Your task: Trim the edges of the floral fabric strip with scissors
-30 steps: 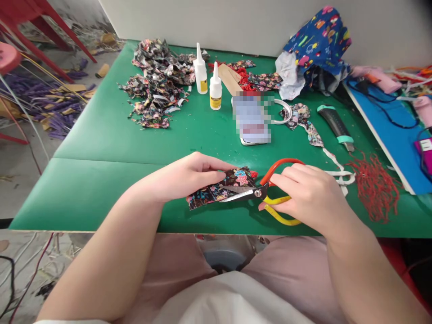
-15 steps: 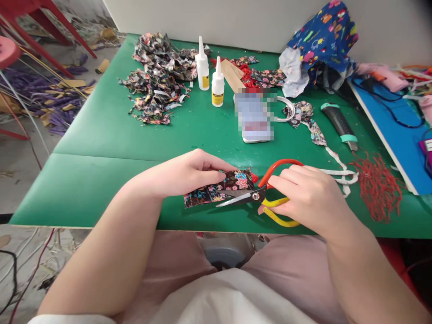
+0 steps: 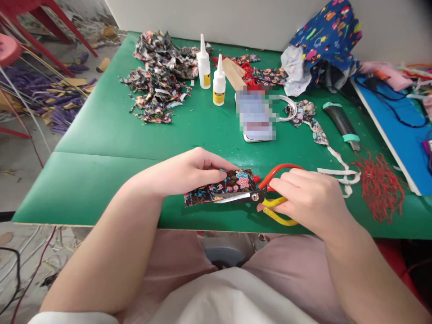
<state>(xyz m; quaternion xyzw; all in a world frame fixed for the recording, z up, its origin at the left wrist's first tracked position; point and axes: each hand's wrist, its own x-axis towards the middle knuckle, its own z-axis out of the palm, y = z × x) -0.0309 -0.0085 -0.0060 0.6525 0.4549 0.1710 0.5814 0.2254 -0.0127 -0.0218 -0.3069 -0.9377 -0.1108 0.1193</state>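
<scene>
One floral cloth piece [image 3: 241, 180]: over the green table [image 3: 111, 184], near its front edge.
Cloth handling: likely light, soft, easily creased; best pinched along the far edge, clear of the blades.
Left hand [image 3: 194, 172]: thumb on top, pinching the cloth; forearm angled in from lower left.
Right hand [image 3: 308, 193]: curled round scissors [image 3: 255, 197], blades nearly together at the near edge; cut depth unclear.
Beyond: two white bottles [image 3: 219, 90], upright.
</scene>
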